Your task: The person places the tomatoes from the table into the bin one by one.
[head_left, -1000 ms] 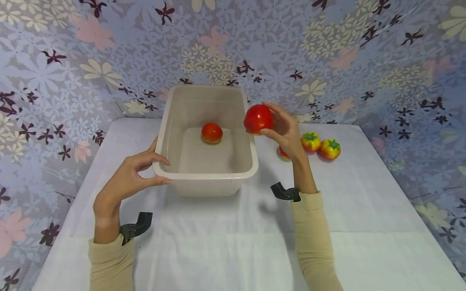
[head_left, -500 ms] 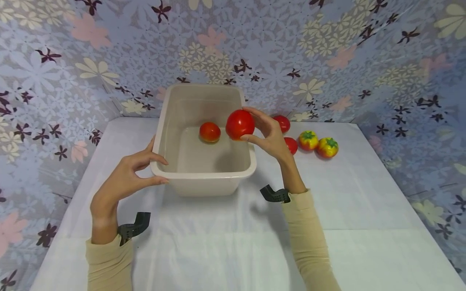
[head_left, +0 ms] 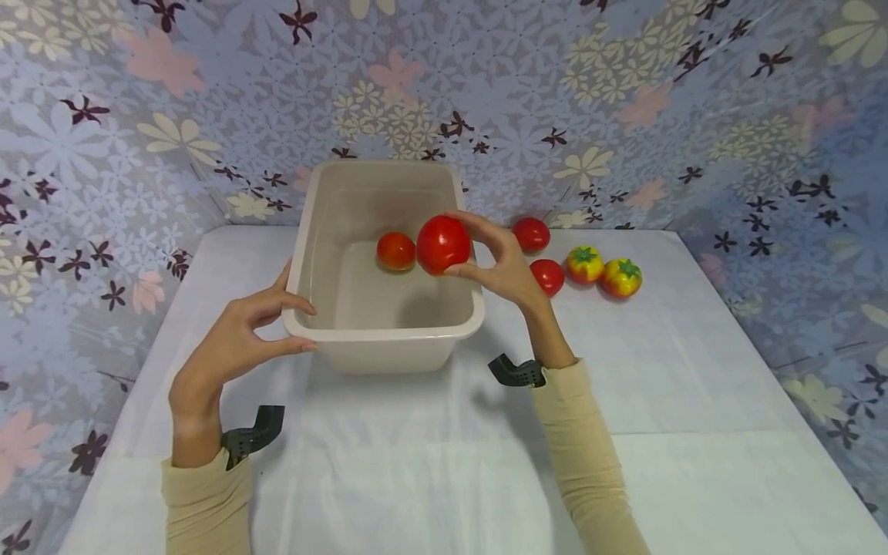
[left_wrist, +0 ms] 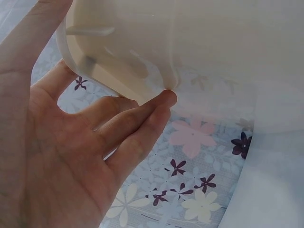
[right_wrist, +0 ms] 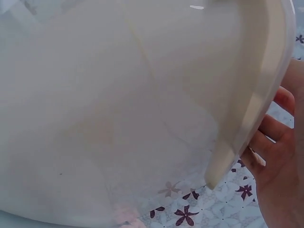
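Note:
A shiny red tomato (head_left: 442,245) is held between the thumb and fingers of my right hand (head_left: 509,266), over the right part of a beige plastic tub (head_left: 388,335). Inside that tub, on its floor, lies an orange-red tomato (head_left: 395,251). My left hand (head_left: 239,339) grips the tub's front left corner, its thumb at the front rim. The left wrist view shows fingers (left_wrist: 137,123) against the tub's outer wall (left_wrist: 213,42). In the right wrist view the tub wall (right_wrist: 118,85) hides the held tomato, and part of my right hand (right_wrist: 280,152) appears beyond the rim.
Right of the tub, two red tomatoes (head_left: 531,234) lie on the white cloth (head_left: 680,354). Beside them sit two yellow-red tomatoes (head_left: 620,278) with green tops. A flowered backdrop (head_left: 513,100) rises behind the table.
My right hand has carried the red tomato leftward, from beside the tub's right rim to over its inside. Two red tomatoes behind that hand have come into fuller view. My left hand keeps its grip.

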Available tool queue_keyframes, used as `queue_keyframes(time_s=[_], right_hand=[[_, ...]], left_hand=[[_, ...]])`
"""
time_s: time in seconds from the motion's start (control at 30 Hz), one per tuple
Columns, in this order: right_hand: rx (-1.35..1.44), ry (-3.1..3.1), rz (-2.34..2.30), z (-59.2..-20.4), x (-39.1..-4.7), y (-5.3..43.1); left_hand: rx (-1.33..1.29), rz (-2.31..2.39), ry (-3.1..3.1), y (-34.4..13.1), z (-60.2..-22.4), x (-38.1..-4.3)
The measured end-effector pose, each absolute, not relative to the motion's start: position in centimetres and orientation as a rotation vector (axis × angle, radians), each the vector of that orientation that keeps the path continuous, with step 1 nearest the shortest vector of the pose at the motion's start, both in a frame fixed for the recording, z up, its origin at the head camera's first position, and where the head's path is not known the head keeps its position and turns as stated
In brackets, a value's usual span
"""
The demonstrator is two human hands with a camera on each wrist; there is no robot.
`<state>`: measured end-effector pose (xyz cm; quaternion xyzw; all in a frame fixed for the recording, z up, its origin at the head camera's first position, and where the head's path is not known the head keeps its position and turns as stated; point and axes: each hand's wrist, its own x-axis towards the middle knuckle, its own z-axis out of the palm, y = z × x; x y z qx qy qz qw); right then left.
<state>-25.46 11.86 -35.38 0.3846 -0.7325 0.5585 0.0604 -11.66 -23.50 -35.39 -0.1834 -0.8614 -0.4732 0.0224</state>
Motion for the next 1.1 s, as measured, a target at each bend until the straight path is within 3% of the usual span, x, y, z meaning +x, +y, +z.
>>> queue_keyframes(time_s=[0.57, 1.1], right_hand=[[1.273, -2.252, 1.669, -35.7, -25.4, 11.7], [1.254, -2.272, 1.626, -33.1, -23.0, 11.4]], left_hand=[[-0.557, -1.472, -2.667, -23.5, -35.4, -11.7], [-0.555, -1.462, -2.678, -23.4, -35.5, -11.7]])
